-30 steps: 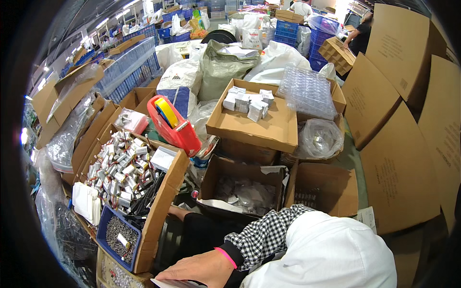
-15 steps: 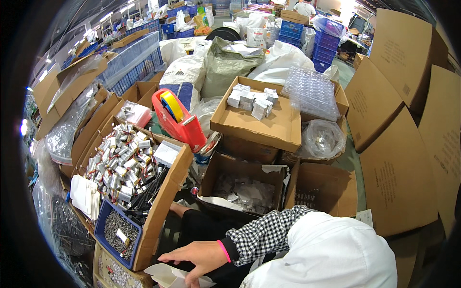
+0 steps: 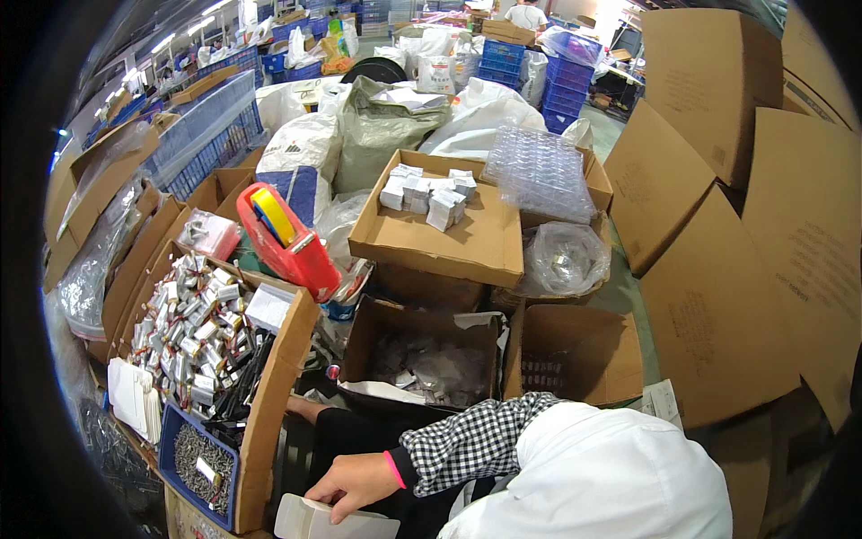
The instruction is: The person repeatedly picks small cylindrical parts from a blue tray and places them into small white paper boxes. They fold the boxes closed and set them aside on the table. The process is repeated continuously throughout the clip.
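Note:
At the bottom edge, my right hand [image 3: 355, 483], with a pink band at the wrist and a checked sleeve, reaches in from the right. Its fingers bend down over a folded white card box [image 3: 366, 524], thumb pressed on the card. The lower part of the card is cut off by the frame. My left hand does not show. Left of the card, a blue tray [image 3: 168, 445] contains small dark metal parts with one silver battery on top. Behind it, a pile of silver batteries with wires [image 3: 193, 328] fills a cardboard box [image 3: 269, 413], beside a stack of white cards [image 3: 133, 395].
A red tape dispenser [image 3: 292, 251] stands behind the battery box. Farther back, a shallow carton [image 3: 431, 256] bears white bundles. Two open cartons, one dark [image 3: 359, 328] and one brown [image 3: 611, 346], stand ahead. Large cartons [image 3: 718, 314] line the right side.
The view has shifted, so the surroundings appear farther left. My right hand has closed from spread fingers to a grip on the white card box, which now lies flatter.

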Available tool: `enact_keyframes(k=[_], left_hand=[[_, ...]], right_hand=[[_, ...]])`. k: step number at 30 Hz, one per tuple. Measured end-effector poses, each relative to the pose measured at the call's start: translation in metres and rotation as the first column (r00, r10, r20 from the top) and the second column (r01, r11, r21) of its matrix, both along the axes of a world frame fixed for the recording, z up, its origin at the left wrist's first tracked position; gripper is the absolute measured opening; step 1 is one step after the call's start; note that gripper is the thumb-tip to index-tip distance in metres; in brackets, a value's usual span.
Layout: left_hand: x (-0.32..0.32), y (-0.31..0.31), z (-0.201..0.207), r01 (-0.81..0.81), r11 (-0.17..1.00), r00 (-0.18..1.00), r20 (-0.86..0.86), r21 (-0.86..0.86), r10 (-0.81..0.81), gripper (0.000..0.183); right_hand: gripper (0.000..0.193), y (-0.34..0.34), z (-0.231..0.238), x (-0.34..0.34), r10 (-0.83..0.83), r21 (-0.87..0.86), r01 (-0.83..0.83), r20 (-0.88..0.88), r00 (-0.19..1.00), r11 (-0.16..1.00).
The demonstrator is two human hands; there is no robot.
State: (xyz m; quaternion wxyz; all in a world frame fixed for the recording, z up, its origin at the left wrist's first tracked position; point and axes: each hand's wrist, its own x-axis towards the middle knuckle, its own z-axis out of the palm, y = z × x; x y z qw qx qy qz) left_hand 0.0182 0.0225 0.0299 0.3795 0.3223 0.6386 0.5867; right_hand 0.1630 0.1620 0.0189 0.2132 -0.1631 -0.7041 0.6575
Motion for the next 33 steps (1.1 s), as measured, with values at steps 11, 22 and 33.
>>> enact_keyframes(k=[11, 22, 33], left_hand=[[0.006, -0.003, 0.01, 0.055, 0.998, 0.998, 0.036, 0.022, -0.056, 0.069], [-0.006, -0.006, -0.01, 0.318, 0.948, 0.94, 0.123, 0.02, -0.318, 0.099], [-0.007, -0.002, -0.016, 0.412, 0.911, 0.904, -0.14, 0.033, -0.404, 0.1]], right_hand=[[0.078, -0.008, -0.008, 0.004, 0.003, 0.073, -0.002, -0.013, 1.0, 0.997], [0.053, -0.033, 0.013, 0.005, 0.026, 0.176, 0.0, -0.146, 0.989, 0.984], [0.048, -0.039, 0.011, 0.006, 0.018, 0.186, 0.009, -0.147, 0.989, 0.982]])
